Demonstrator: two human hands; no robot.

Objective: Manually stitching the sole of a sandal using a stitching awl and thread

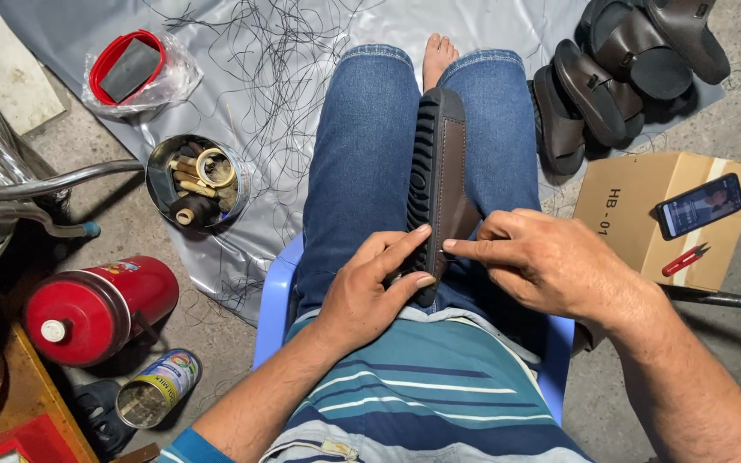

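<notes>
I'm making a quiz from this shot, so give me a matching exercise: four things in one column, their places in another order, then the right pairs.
Things:
1. sandal
2. phone
3. red flask
4. round tin

Places:
A. on the cardboard box
B. on the grey sheet, holding spools
C. between the knees, held by both hands
D. lying on its side near the open can

Pairs: 1-C, 2-A, 3-D, 4-B

Head view, steeply down, close over lap (405, 171)
</notes>
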